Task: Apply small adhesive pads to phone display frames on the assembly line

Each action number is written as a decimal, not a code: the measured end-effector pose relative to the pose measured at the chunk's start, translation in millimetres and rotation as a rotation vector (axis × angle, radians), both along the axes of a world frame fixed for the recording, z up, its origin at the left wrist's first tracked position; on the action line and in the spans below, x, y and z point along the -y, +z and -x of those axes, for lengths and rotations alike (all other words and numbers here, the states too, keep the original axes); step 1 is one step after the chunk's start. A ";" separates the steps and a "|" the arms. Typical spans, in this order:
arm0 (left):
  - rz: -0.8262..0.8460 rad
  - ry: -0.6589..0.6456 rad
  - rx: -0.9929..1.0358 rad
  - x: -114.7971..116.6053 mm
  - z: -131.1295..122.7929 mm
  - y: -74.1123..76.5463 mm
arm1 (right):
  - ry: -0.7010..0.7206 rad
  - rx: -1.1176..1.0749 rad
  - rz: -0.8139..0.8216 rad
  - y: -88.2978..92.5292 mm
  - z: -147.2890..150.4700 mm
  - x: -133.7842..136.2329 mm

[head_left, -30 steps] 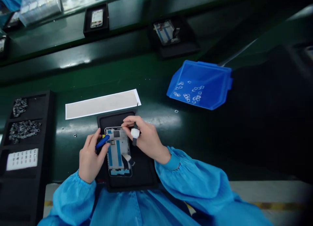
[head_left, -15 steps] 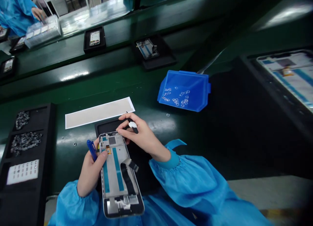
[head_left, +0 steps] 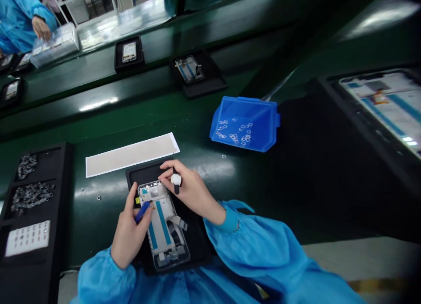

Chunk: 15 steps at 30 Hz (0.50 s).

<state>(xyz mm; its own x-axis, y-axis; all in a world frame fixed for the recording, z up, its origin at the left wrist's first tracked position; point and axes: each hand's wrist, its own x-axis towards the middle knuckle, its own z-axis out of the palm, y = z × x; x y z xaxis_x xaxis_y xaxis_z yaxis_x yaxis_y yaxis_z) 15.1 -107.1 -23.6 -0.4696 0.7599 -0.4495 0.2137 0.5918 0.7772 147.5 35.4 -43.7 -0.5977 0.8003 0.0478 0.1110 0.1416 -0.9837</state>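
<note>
A phone frame [head_left: 164, 227] with blue strips and a loose flex cable lies tilted in a black tray [head_left: 200, 247] before me. My left hand [head_left: 130, 234] is at its left edge, with a blue pen-like tool [head_left: 142, 211] between thumb and fingers. Its forefinger is stretched along the tray's left side. My right hand [head_left: 192, 190] is at the frame's top right corner, fingertips close to the edge. A short black tool with a white part [head_left: 176, 180] is in its grip; its working tip is hidden.
Left stands a black compartment tray [head_left: 61, 199] with small black parts and a white sheet. Behind the phone frame lies a pale strip [head_left: 131, 156]. A blue bin [head_left: 259, 120] holds small white pieces. Further trays line the bench; a co-worker's hand [head_left: 41, 29] touches a clear box.
The phone frame has gone down into the black tray, away from me. My left hand has shifted right and its blue tool now leans across the frame. The right hand stays near the top edge.
</note>
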 end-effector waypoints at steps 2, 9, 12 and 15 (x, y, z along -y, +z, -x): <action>0.077 -0.137 -0.157 1.6 -0.7 -5.1 | -0.035 0.014 -0.093 -3.9 -7.6 -1.3; 0.210 -0.362 -0.933 -2.8 32.7 9.0 | -0.386 -0.135 0.069 -11.4 -35.1 -47.8; 0.190 -0.434 -0.996 -27.1 37.9 17.3 | -0.386 -0.139 0.220 -10.6 -31.5 -66.3; 0.115 -0.605 -0.911 -60.1 20.9 17.5 | -0.388 -0.096 0.323 -17.0 -23.9 -69.7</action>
<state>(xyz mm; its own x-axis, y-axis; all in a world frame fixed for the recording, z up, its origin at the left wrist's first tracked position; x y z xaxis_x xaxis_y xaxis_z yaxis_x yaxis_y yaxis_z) -5.8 -47.1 -6.2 -0.2252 0.9522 -0.2066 0.9586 0.2545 0.1280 171.4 105.2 -60.7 -0.2591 0.9452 -0.1987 0.0021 -0.2052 -0.9787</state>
